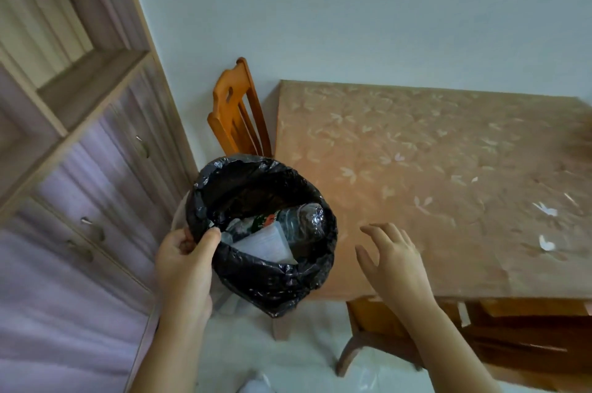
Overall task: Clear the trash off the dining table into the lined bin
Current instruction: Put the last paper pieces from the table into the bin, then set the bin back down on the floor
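Note:
The bin [272, 283], lined with a black bag, hangs at the table's left front corner. My left hand [184, 264] grips its near-left rim. Inside lie a clear plastic bottle [298, 219] with a green and red label and a white paper [266, 245]. My right hand [394, 259] hovers over the table's front edge just right of the bin, fingers spread, holding nothing. The dining table [432, 168] carries a tan cloth with a pale flower print.
An orange wooden chair [235, 113] stands against the wall behind the bin. A wooden cabinet with shelves and drawers [80, 152] fills the left side. Another chair [416, 335] is tucked under the table's front edge. The floor is pale tile.

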The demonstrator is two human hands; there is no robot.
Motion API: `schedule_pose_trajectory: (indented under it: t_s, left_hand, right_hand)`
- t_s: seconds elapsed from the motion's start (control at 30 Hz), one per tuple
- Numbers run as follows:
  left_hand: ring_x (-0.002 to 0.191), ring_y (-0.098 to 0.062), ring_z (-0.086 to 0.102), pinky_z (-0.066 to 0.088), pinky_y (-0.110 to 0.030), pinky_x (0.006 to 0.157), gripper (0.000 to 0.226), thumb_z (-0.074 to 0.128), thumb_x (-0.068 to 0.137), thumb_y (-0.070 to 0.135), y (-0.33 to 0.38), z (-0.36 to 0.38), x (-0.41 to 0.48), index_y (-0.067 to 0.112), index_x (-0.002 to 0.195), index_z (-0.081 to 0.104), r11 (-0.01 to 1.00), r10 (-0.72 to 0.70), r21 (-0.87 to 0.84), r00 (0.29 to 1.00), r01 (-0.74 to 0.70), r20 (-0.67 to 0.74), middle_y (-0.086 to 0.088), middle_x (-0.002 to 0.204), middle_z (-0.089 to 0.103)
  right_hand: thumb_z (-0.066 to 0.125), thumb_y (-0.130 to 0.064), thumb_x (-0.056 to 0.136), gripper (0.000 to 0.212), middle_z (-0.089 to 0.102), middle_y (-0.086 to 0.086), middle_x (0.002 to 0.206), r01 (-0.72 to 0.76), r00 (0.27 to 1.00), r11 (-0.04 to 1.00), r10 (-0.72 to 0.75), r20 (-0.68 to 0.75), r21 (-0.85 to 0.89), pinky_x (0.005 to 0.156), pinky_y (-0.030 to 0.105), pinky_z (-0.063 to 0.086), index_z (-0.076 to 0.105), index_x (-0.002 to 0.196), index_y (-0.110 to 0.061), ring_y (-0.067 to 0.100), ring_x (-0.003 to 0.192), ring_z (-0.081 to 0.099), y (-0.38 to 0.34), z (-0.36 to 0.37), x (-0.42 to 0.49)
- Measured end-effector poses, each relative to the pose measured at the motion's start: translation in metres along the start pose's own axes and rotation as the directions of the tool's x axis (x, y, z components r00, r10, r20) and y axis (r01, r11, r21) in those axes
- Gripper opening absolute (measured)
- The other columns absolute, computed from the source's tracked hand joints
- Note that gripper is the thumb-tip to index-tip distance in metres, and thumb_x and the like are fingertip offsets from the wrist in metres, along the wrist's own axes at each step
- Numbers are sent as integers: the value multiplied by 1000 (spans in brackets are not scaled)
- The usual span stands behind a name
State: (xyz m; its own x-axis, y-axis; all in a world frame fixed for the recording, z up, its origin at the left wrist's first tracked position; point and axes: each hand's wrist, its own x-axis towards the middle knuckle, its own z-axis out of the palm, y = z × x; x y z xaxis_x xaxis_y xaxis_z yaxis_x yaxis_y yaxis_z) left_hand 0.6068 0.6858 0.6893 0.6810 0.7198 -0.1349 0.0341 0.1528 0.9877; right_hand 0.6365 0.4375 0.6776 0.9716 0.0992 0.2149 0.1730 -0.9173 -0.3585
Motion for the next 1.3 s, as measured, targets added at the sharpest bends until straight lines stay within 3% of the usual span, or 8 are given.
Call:
schedule_pose_trajectory:
  t_s: [0.13,0.23,0.4,0.5,0.73,0.9,1.13,1.3]
  left_hand:
    - [69,-20,49,40,-31,60,17,62,79,3,-4,-21,-65,10,67,51,998,47,36,997,-45,-67,-6,67,51]
    - [60,-9,56,47,-24,54,13,63,78,3,-13,-39,-112,10,69,55,998,39,59,989,-31,-142,0,63,57]
    - [75,-29,59,49,-43,72,14,65,59,25,-25,-86,-174,16,68,59,994,-85,50,969,100,-233,-11,75,61]
    - [77,-31,58,49,-50,75,14,65,61,22,-26,-116,-201,12,70,60,988,-141,31,960,153,-243,-16,79,60]
    - [70,-22,53,43,-31,60,9,65,75,11,-37,-182,-258,10,73,56,981,-123,114,955,159,-269,-9,74,56]
    - [58,-13,49,38,-28,50,11,66,71,12,-81,-252,-291,10,72,56,969,-115,182,957,167,-267,-1,65,52]
    - [58,-17,56,41,-34,55,14,68,61,31,-186,-353,-340,21,66,59,863,-222,413,953,290,-205,2,60,60]
    - [48,-8,40,27,-24,45,23,67,68,27,-255,-387,-368,17,63,47,725,-252,605,944,329,-212,10,52,44]
  right_hand:
    - [59,-23,84,31,60,6,112,40,998,999,-41,55,12,89,41,44,58,113,-13,28,106,53,17,-17,-50]
    - [68,-14,75,29,65,10,102,135,989,990,-136,52,37,79,42,51,63,104,-9,32,93,60,27,-27,-90]
    - [67,-15,75,26,66,11,97,191,979,976,-197,54,107,73,40,51,63,99,-7,33,88,60,31,-36,-151]
    - [67,-15,77,26,66,11,100,187,977,974,-199,78,130,76,42,50,63,102,-6,33,93,60,31,-38,-184]
    - [65,-13,79,22,65,12,104,113,982,986,-130,139,124,79,44,50,63,100,-5,36,97,58,23,-39,-275]
    - [72,-9,71,25,69,12,96,114,977,991,-124,174,66,75,46,52,66,95,-6,36,89,63,4,-18,-368]
    - [63,-15,80,24,65,9,105,-24,948,998,1,319,66,85,40,46,62,103,-8,31,99,58,-17,37,-492]
    - [60,-17,82,24,63,7,106,-95,905,995,72,420,34,86,40,44,61,104,-9,29,100,56,-3,85,-535]
